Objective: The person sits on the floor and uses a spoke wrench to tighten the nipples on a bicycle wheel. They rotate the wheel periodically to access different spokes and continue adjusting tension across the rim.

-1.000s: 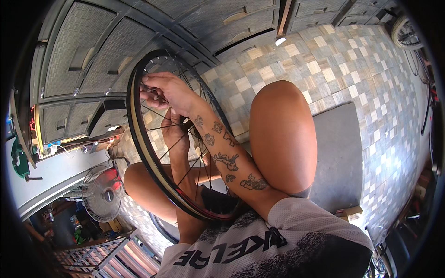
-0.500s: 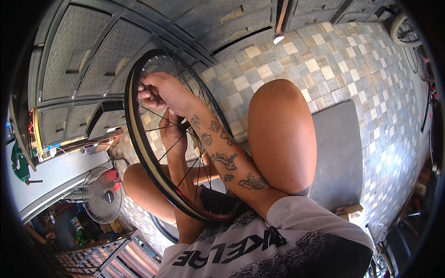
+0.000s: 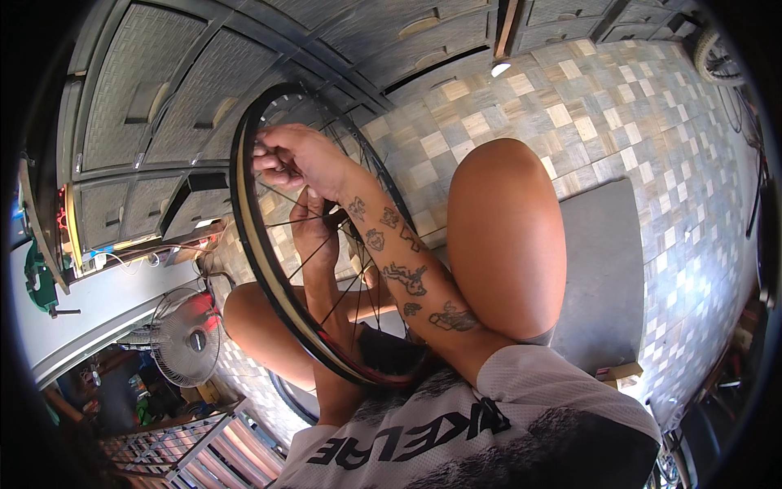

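Observation:
A bare bicycle wheel, its black rim (image 3: 262, 262) lined with a beige strip, stands tilted between my legs with its lower edge against my lap. Thin black spokes run from the rim to the hub, which is partly covered by my right forearm. My right hand (image 3: 295, 155) reaches across the wheel, fingers curled and pinched by the inner side of the rim at the upper left. What sits between those fingertips is too small to make out. Below it, my left hand (image 3: 314, 232) is closed among the spokes near the hub, thumb upward. My right wrist hides part of its fingers.
Dark woven-pattern drawers (image 3: 147, 90) stand close beyond the wheel. A fan (image 3: 186, 338) is at the left, with a green clamp (image 3: 41, 273) above it. A grey mat (image 3: 603, 277) lies right of my knee on the checkered floor. Another wheel (image 3: 718, 55) shows at the far right.
The whole view has shifted slightly, so the wheel and both hands appear a little farther right. My hands keep nearly the same place on the wheel.

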`<state>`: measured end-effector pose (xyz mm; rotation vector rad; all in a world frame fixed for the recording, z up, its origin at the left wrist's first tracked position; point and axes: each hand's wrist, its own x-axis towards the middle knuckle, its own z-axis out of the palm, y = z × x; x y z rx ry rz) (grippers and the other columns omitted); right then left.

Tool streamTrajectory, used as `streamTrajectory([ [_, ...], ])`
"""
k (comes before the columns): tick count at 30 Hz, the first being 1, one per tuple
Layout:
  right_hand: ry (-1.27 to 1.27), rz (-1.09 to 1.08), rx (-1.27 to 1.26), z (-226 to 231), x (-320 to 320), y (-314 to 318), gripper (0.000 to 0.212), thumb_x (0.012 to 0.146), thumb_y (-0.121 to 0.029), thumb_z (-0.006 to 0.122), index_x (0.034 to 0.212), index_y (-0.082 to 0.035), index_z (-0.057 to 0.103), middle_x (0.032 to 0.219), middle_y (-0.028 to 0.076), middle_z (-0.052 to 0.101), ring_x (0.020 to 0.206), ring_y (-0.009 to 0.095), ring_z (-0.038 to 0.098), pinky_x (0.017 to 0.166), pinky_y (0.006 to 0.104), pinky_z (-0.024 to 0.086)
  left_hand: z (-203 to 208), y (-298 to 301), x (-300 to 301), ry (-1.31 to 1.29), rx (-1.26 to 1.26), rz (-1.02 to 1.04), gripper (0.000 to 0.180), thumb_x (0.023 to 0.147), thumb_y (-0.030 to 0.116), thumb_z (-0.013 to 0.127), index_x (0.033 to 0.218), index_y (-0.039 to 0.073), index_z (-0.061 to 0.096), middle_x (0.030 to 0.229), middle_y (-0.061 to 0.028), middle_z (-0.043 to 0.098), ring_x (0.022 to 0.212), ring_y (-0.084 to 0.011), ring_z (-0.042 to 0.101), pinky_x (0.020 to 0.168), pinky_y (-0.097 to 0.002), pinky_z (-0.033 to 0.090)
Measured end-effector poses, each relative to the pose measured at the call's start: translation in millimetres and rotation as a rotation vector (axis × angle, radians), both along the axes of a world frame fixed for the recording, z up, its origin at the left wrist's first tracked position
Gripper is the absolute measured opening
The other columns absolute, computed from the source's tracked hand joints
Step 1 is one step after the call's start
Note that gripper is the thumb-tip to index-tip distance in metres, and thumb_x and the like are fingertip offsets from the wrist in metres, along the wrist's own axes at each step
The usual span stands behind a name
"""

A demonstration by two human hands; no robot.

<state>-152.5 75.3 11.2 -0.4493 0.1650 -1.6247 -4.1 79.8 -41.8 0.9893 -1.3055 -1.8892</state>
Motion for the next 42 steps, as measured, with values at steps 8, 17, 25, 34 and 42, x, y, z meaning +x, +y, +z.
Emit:
streamTrajectory([
  [8, 0.03, -0.028, -0.001, 3.7, -0.6, 3.5, 0.02, 0.098, -0.021, 0.048, 0.098, -0.003, 0.057, 0.084, 0.004, 0.054, 0.061, 0.008, 0.044, 0.045, 0.0208, 0.025, 0.6, 0.9, -0.2, 0.022, -0.038, -0.026, 0.039, 0.103, 0.037, 0.06, 0.119, 0.002, 0.067, 0.093, -0.0058, 0.07, 0.078, -0.014, 0.066, 0.069, -0.0308, 0.055],
  [17, -0.027, -0.019, -0.024, 2.2, -0.1, 2.9, 0.024, 0.099, -0.019, 0.049, 0.104, 0.001, 0.059, 0.079, 0.003, 0.054, 0.053, 0.005, 0.037, 0.043, 0.0204, 0.023, -3.1, -2.4, 5.1, 0.052, -0.03, -0.072, 0.043, 0.099, 0.037, 0.065, 0.122, 0.001, 0.064, 0.109, -0.0088, 0.071, 0.094, -0.0182, 0.069, 0.071, -0.0342, 0.057],
  [25, 0.013, -0.037, 0.063, 3.9, 0.7, 1.8, 0.026, 0.099, -0.02, 0.048, 0.104, 0.002, 0.06, 0.077, 0.003, 0.053, 0.052, 0.003, 0.034, 0.043, 0.0201, 0.023, -3.4, -1.5, 5.5, 0.03, -0.016, -0.06, 0.043, 0.099, 0.037, 0.065, 0.122, 0.001, 0.064, 0.11, -0.0082, 0.071, 0.095, -0.0183, 0.069, 0.074, -0.0346, 0.057],
  [34, 0.129, -0.101, 0.087, 5.7, 1.1, 2.4, 0.027, 0.097, -0.022, 0.048, 0.098, 0.002, 0.06, 0.064, -0.001, 0.048, 0.048, 0.003, 0.029, 0.043, 0.022, 0.02, -8.2, -5.1, 7.8, 0.052, -0.012, -0.065, 0.043, 0.099, 0.038, 0.066, 0.122, 0.002, 0.065, 0.11, -0.0087, 0.071, 0.095, -0.0192, 0.069, 0.076, -0.0355, 0.057],
  [42, 0.098, -0.08, 0.045, 6.6, 1.1, 5.0, 0.028, 0.098, -0.024, 0.048, 0.1, 0.0, 0.061, 0.064, -0.001, 0.048, 0.047, 0.003, 0.029, 0.044, 0.0213, 0.02, -3.7, -2.6, 5.9, 0.045, -0.023, -0.068, 0.044, 0.098, 0.038, 0.066, 0.123, 0.002, 0.064, 0.11, -0.0082, 0.071, 0.096, -0.0186, 0.068, 0.076, -0.0351, 0.057],
])
